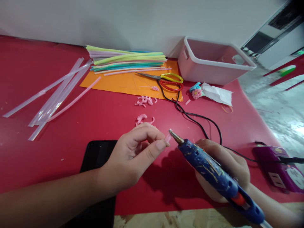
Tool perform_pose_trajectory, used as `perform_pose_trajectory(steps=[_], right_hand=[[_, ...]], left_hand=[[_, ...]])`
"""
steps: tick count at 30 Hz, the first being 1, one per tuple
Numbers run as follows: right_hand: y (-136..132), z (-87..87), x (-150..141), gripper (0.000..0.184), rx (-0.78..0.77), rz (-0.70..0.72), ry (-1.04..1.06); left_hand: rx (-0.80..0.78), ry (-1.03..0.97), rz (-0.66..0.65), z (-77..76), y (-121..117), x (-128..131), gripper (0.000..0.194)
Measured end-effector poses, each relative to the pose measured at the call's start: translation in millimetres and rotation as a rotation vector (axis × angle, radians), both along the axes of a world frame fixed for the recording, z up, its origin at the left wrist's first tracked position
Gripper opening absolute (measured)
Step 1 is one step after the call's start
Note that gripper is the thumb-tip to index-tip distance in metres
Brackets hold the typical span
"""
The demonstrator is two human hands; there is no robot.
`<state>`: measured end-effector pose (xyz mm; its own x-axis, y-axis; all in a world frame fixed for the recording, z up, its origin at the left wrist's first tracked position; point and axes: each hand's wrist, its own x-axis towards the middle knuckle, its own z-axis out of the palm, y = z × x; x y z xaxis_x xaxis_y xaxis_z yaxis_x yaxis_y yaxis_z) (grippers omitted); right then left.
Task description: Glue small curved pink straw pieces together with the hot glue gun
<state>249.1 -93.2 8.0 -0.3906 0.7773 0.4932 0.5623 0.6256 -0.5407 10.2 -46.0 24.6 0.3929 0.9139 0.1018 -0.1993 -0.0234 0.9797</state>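
Tiny pink straw piece (167, 138) is pinched at the left hand (133, 155) fingertips; judged light, soft, crushable. Blue glue gun (209, 166) is gripped in the right hand (225, 164), nozzle just beside the piece.

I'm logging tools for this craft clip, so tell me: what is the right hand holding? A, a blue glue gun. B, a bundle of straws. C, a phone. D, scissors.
A: the right hand grips a blue glue gun, its nozzle aimed at the small pink piece pinched in the left hand; the scissors lie untouched on the orange sheet.
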Motion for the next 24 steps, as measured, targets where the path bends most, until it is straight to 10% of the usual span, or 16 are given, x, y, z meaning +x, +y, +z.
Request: perform_pose_trajectory(steps=[24], right_hand=[[-1.9, -6.2, 3.5, 0.025, -0.019, 0.007, 0.02]], left_hand=[[-0.007, 0.023, 0.005, -0.5, -0.1, -0.3, 0.018]])
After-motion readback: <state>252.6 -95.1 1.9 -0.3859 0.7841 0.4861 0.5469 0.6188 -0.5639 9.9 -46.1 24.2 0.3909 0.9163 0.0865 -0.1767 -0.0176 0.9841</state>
